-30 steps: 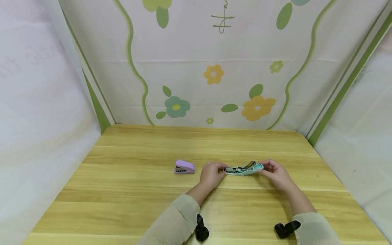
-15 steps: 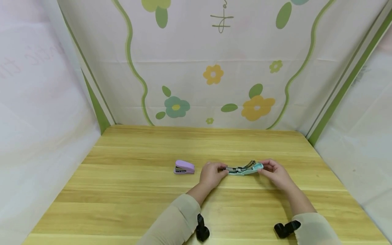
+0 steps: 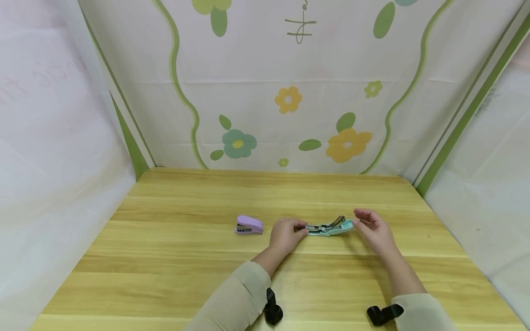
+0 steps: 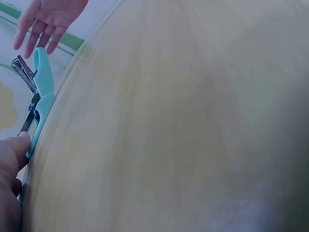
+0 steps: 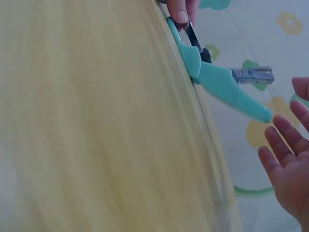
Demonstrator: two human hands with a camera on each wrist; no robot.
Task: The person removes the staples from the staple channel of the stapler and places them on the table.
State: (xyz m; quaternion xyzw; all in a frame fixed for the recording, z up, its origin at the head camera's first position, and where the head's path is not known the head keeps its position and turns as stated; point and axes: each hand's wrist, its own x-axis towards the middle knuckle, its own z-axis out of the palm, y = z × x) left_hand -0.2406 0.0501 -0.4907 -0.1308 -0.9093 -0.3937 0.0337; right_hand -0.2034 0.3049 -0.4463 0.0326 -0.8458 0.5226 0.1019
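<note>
A mint-green stapler (image 3: 336, 231) lies opened out flat on the table, its metal magazine (image 5: 253, 75) sticking up at a slant from the cover half. My left hand (image 3: 285, 237) pinches the left end between thumb and fingers. Just off the other end is my right hand (image 3: 378, 233), fingers loosely spread; the right wrist view shows a small gap between its fingertips (image 5: 277, 120) and the cover's tip. The left hand's fingers partly hide the end they hold.
A purple stapler (image 3: 250, 225) sits on the wooden table (image 3: 186, 257) to the left of my left hand. White flower-printed cloth (image 3: 256, 101) hangs behind the table and at both sides.
My right hand has let go of the stapler's cover end and moved slightly right, its fingers spreading. The left hand keeps its pinch, and the mint-green stapler stays put.
</note>
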